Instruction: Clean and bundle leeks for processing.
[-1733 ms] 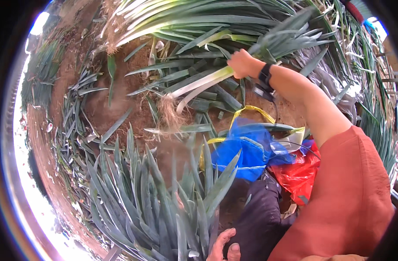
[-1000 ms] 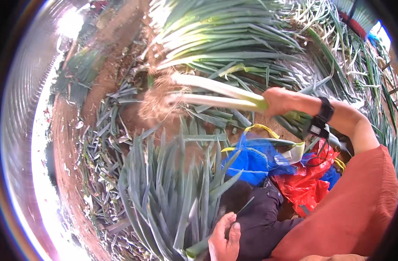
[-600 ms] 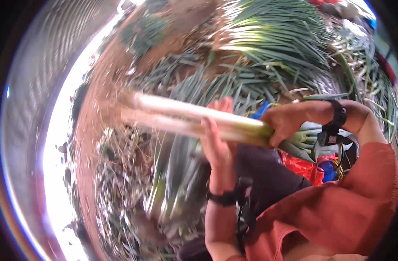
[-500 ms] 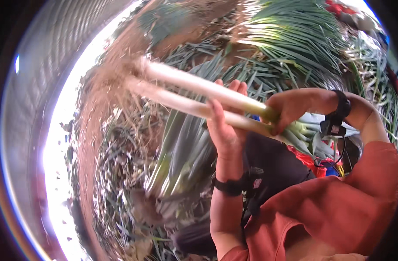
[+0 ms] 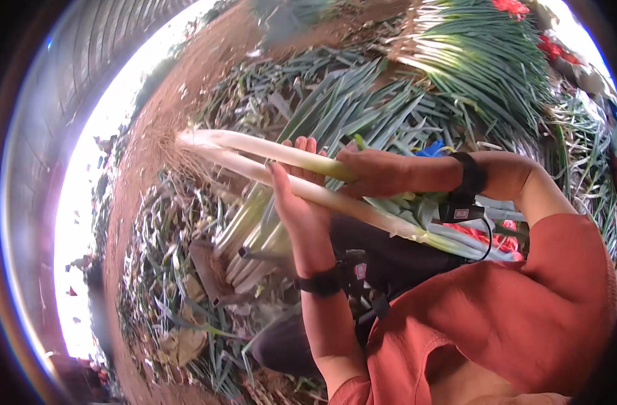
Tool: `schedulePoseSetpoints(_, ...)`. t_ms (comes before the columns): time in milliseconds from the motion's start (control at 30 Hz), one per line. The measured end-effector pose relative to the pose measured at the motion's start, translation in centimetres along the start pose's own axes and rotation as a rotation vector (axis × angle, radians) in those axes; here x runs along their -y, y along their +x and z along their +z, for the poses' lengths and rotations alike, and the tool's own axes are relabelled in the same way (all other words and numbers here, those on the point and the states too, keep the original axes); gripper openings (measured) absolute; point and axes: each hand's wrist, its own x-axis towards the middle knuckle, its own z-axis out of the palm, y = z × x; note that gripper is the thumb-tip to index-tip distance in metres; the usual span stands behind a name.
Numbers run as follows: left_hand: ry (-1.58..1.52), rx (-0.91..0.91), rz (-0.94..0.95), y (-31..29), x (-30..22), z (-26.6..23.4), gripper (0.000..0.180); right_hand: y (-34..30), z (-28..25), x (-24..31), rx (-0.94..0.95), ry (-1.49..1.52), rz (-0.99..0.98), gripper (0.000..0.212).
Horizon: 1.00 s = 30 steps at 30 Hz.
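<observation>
Over the dark-trousered lap [image 5: 409, 254], the right hand [image 5: 376, 172] grips the upper of two long, white-shafted, green-leaved leeks [image 5: 254, 143]; the left hand [image 5: 305, 210], unclenched, cradles the lower one. Likely firm but easily bruised, they suit a mid-shaft hold.

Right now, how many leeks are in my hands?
2: the upper leek, gripped by the right hand, and the lower leek, lying across the left hand. Another could be hidden.

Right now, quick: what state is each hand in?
Left hand: cupped around the lower leek; whether it is actually gripping cannot be told.
Right hand: closed, holding the upper leek.
</observation>
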Motion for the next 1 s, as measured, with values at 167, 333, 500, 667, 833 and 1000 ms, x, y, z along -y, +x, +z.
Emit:
schedulePoseSetpoints(167,-0.014,-0.163,0.059,-1.0,-1.5,-5.3,0.054,2.4,3.8,1.0,0.031,0.206,-0.14,0.051)
schedulePoseSetpoints(333,-0.041,-0.355,0.069,-0.7,-0.4,-7.4,0.041,1.6,3.9,-1.7,0.091,0.064,-0.16,0.041)
schedulePoseSetpoints(500,-0.177,-0.074,-0.025,-1.3,1.9,-9.3,0.048,-0.8,0.9,-4.7,-0.041,-0.023,-0.139,0.034)
schedulePoseSetpoints(667,0.016,-0.446,0.098,-2.0,0.1,-6.7,0.033,-0.8,-13.7,-10.2,-0.25,-0.237,0.187,0.03)
schedulePoseSetpoints(833,0.048,-0.416,0.116,-0.2,2.3,-4.4,0.026,-0.3,-27.9,-20.7,-0.873,-0.826,0.26,0.034)
schedulePoseSetpoints(1000,0.147,-0.568,0.217,0.7,-1.0,-3.5,0.024,0.6,-8.6,-11.1,-0.232,-0.116,-0.05,0.051)
